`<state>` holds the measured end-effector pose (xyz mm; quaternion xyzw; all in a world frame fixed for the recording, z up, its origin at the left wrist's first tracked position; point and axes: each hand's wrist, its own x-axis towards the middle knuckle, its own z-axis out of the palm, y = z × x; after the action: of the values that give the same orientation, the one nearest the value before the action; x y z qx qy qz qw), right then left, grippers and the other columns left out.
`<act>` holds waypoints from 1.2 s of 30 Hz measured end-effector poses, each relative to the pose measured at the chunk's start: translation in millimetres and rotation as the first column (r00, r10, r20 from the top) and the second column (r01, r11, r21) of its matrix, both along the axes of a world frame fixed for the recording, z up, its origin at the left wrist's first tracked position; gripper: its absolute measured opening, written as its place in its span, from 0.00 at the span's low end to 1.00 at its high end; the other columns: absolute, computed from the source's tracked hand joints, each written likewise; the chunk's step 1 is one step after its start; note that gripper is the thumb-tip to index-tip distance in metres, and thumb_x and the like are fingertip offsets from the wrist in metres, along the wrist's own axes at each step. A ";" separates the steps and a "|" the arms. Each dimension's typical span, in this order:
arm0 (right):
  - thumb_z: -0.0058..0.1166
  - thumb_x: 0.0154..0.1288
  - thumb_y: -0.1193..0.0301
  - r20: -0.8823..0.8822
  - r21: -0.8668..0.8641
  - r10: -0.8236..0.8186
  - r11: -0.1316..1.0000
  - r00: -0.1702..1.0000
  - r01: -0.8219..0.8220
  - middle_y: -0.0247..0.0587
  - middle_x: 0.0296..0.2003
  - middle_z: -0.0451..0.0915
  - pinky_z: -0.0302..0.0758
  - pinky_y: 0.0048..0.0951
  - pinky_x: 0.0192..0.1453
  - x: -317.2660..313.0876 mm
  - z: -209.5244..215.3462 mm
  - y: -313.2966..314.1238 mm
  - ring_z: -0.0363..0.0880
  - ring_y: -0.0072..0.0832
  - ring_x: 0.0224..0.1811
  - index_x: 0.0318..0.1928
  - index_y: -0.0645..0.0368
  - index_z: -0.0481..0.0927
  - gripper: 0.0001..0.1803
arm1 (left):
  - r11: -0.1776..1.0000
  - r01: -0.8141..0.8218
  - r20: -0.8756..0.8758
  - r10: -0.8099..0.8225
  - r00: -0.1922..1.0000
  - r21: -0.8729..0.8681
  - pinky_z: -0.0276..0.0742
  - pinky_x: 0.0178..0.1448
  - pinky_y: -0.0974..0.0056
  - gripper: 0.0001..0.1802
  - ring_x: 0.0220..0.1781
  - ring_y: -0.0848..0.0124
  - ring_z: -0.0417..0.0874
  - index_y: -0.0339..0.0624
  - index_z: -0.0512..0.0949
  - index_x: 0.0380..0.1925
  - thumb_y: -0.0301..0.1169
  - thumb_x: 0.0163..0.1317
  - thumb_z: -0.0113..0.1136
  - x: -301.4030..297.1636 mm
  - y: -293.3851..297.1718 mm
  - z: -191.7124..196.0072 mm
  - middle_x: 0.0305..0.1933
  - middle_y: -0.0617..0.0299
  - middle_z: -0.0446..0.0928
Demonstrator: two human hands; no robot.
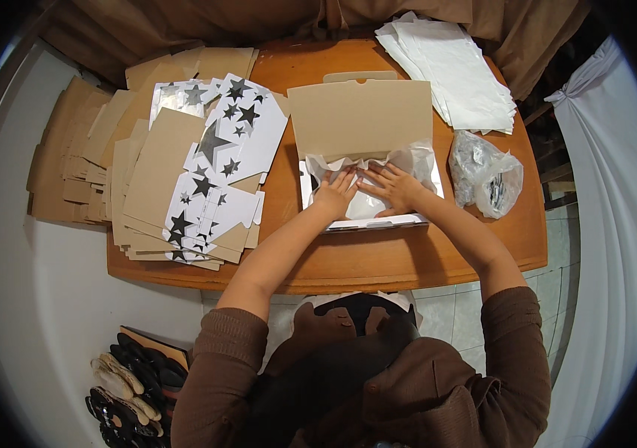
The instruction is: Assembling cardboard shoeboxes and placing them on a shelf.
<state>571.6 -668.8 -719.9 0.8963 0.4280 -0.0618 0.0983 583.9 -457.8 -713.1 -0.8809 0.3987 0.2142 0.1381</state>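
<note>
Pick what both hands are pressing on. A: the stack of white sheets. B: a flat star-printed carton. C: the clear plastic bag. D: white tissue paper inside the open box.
D: the left hand and right hand lie flat on the white tissue paper lining the open box.

Soft, even indoor light is falling from above, keeping the orange-brown wooden tabletop [378,261] bright and sharp. Glare is washing out the stack of white paper sheets [453,67] at the far right. Fisheye distortion is bending the edges, and black vignetting is ringing the corners.
</note>
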 end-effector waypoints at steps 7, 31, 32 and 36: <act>0.51 0.50 0.34 -0.246 -0.218 -0.146 0.972 0.958 0.092 0.43 0.72 0.43 0.42 0.41 0.74 6.1 5.5 17.2 0.46 0.38 0.73 0.72 0.38 0.41 0.55 | 0.987 -0.120 -0.165 0.136 0.977 0.107 0.40 0.71 0.37 0.56 0.77 0.63 0.37 0.52 0.39 0.71 0.56 0.50 0.61 3.1 -6.2 -8.6 0.76 0.59 0.32; 0.45 0.55 0.41 0.204 -0.821 -0.553 0.352 0.808 0.449 0.33 0.72 0.36 0.34 0.54 0.72 0.7 -27.9 5.1 0.33 0.35 0.74 0.70 0.53 0.34 0.53 | 0.825 -0.234 -0.060 0.308 0.950 0.515 0.56 0.66 0.42 0.42 0.66 0.63 0.67 0.48 0.50 0.69 0.36 0.56 0.56 12.0 -8.3 5.3 0.71 0.58 0.55; 0.44 0.57 0.44 0.168 -0.804 -0.610 0.370 0.774 0.466 0.34 0.70 0.42 0.38 0.51 0.71 4.6 -16.8 13.2 0.38 0.34 0.73 0.69 0.52 0.41 0.47 | 0.822 -0.238 -0.078 0.322 0.944 0.517 0.57 0.65 0.43 0.42 0.66 0.63 0.68 0.48 0.50 0.69 0.36 0.56 0.56 16.8 -9.1 10.7 0.70 0.57 0.56; 0.41 0.66 0.57 -0.016 -0.725 -0.804 0.419 0.595 0.546 0.36 0.64 0.66 0.52 0.42 0.68 12.5 36.2 42.0 0.57 0.32 0.70 0.64 0.48 0.68 0.27 | 0.814 -0.229 -0.151 0.358 0.921 0.534 0.61 0.64 0.44 0.40 0.64 0.63 0.70 0.47 0.53 0.69 0.36 0.56 0.56 25.3 -19.6 29.3 0.69 0.56 0.61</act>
<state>584.2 -626.8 -683.7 0.8668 -0.0196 -0.4056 0.2895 609.2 -477.3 -683.7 -0.8313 0.2002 0.4369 0.2792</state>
